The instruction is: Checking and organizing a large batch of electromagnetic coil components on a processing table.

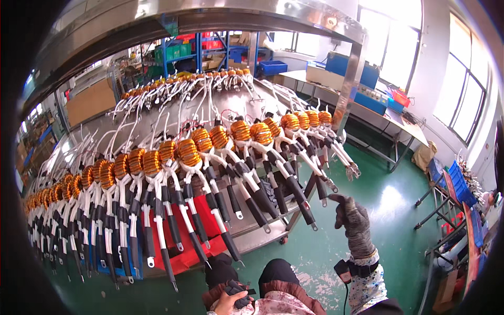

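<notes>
My right hand wears a grey glove and a patterned sleeve. Its index finger stretches toward the hanging black-sleeved cable end with a metal lug, while the other fingers bend. Nothing shows between them; whether the fingertip touches the lug I cannot tell. Low in front of my body, my bare left hand is closed on a dark, crumpled bundle, perhaps a glove. Many copper-wound ring coils line the near edge of a metal table. White leads with black sleeves and lugs hang from them.
A second row of coils lies farther back. A metal beam and post frame the table. Below the leads is a red bin. At right stand a bench with blue boxes and a rack.
</notes>
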Action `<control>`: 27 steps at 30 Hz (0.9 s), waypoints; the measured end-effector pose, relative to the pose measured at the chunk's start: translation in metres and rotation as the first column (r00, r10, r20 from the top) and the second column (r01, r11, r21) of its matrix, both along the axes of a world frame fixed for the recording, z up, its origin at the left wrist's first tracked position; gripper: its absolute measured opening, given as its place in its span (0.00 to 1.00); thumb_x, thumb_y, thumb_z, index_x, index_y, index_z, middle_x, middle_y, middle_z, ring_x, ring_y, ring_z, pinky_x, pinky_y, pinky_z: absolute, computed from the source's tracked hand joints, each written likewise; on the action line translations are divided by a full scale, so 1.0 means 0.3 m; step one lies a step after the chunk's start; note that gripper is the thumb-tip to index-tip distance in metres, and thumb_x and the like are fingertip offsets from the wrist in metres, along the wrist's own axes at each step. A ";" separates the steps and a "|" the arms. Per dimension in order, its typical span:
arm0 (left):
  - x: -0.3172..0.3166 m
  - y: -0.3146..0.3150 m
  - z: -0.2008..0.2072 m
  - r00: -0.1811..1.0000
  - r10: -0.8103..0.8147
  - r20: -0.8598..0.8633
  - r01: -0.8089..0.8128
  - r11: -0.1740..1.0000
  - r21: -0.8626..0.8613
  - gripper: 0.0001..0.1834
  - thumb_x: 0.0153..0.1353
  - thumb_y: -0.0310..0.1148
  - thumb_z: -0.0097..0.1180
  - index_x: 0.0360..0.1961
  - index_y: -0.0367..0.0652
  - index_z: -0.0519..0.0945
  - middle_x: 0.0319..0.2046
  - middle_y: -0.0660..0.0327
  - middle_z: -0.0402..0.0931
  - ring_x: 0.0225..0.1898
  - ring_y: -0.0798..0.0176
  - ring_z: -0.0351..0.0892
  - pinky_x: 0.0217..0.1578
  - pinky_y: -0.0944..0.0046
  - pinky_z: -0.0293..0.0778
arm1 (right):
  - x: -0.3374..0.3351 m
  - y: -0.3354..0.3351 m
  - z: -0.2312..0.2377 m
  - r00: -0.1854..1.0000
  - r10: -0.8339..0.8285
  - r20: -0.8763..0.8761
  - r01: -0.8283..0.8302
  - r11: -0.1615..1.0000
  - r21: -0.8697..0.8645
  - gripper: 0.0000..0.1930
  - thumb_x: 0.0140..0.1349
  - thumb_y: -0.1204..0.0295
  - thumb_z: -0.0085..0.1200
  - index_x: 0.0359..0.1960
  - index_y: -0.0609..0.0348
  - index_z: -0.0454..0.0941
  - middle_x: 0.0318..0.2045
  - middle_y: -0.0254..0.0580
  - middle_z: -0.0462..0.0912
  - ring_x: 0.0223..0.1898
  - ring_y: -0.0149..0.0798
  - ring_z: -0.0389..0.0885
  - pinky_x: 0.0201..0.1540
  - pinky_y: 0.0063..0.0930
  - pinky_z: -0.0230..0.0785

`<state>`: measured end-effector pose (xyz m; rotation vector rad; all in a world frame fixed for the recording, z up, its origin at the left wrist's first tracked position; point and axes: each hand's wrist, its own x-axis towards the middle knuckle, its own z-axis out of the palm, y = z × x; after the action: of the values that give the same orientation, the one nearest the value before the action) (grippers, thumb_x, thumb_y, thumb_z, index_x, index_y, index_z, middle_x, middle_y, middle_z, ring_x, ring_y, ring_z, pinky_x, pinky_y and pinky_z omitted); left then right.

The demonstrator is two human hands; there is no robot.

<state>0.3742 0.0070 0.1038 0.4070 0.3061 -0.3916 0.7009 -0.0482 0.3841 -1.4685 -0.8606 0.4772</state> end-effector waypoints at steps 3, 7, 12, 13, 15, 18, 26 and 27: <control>0.052 -0.111 0.223 0.670 0.738 0.083 -0.521 0.388 0.760 0.27 0.58 0.52 0.42 0.11 0.42 0.70 0.08 0.61 0.64 0.09 0.63 0.61 0.13 0.68 0.60 | -0.003 0.015 0.009 0.999 0.023 -0.049 -0.022 1.000 0.020 0.24 0.63 0.53 0.38 0.33 0.67 0.74 0.14 0.27 0.63 0.16 0.23 0.63 0.21 0.18 0.61; -0.016 -0.054 0.099 0.943 0.316 -0.102 -0.312 0.948 0.058 0.17 0.56 0.44 0.49 0.17 0.43 0.72 0.11 0.62 0.66 0.11 0.65 0.64 0.13 0.68 0.61 | -0.013 0.038 0.037 0.993 0.047 -0.107 -0.039 0.996 0.078 0.23 0.62 0.54 0.40 0.32 0.67 0.74 0.14 0.26 0.62 0.14 0.23 0.60 0.20 0.18 0.60; 0.009 -0.085 0.250 0.625 0.780 -0.009 -0.614 0.499 0.611 0.13 0.54 0.40 0.53 0.19 0.44 0.72 0.13 0.63 0.67 0.12 0.67 0.65 0.13 0.68 0.61 | -0.026 0.049 0.137 0.950 0.181 -0.254 -0.203 0.977 -0.065 0.21 0.63 0.56 0.40 0.30 0.64 0.74 0.11 0.20 0.56 0.10 0.20 0.52 0.13 0.16 0.49; 0.000 -0.076 0.208 0.623 0.783 -0.004 -0.618 0.495 0.611 0.13 0.54 0.40 0.53 0.19 0.44 0.72 0.13 0.63 0.67 0.12 0.67 0.65 0.13 0.68 0.61 | -0.020 0.064 0.149 0.950 0.185 -0.250 -0.206 0.976 -0.062 0.21 0.63 0.56 0.40 0.30 0.64 0.74 0.11 0.20 0.56 0.10 0.20 0.52 0.13 0.16 0.49; -0.014 -0.055 0.154 0.724 0.686 -0.074 -0.553 0.641 0.533 0.09 0.54 0.37 0.54 0.25 0.44 0.73 0.15 0.64 0.68 0.14 0.68 0.66 0.15 0.69 0.62 | 0.003 0.112 0.154 0.943 0.137 -0.304 -0.192 0.968 -0.159 0.20 0.62 0.57 0.41 0.28 0.64 0.74 0.11 0.21 0.59 0.10 0.19 0.54 0.11 0.16 0.48; 0.013 -0.087 0.236 0.614 0.786 0.074 -0.612 0.415 0.673 0.09 0.55 0.37 0.52 0.25 0.43 0.74 0.16 0.65 0.69 0.16 0.70 0.67 0.17 0.71 0.63 | 0.035 0.173 0.152 0.883 0.100 -0.458 -0.208 0.959 -0.191 0.17 0.61 0.59 0.43 0.28 0.62 0.74 0.13 0.25 0.67 0.11 0.22 0.57 0.13 0.19 0.52; -0.015 -0.104 0.229 0.641 0.762 0.089 -0.615 0.442 0.653 0.10 0.57 0.36 0.50 0.24 0.40 0.74 0.17 0.64 0.69 0.18 0.69 0.68 0.19 0.71 0.65 | -0.028 0.147 0.107 0.020 -0.144 0.989 0.355 0.926 0.128 0.11 0.54 0.66 0.50 0.34 0.59 0.67 0.22 0.44 0.72 0.24 0.45 0.73 0.24 0.37 0.65; -0.016 -0.108 0.245 0.671 0.706 0.226 -0.521 0.232 0.822 0.11 0.57 0.36 0.50 0.22 0.40 0.73 0.15 0.63 0.69 0.15 0.68 0.67 0.17 0.71 0.64 | -0.023 0.159 0.093 -0.005 -0.069 0.998 0.385 0.921 0.066 0.11 0.54 0.66 0.50 0.33 0.60 0.68 0.20 0.43 0.71 0.22 0.45 0.72 0.23 0.37 0.64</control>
<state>0.3694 -0.0255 0.1772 1.1831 0.8448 0.6145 0.6941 -0.0006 0.4120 -2.0915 -1.6473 -1.0341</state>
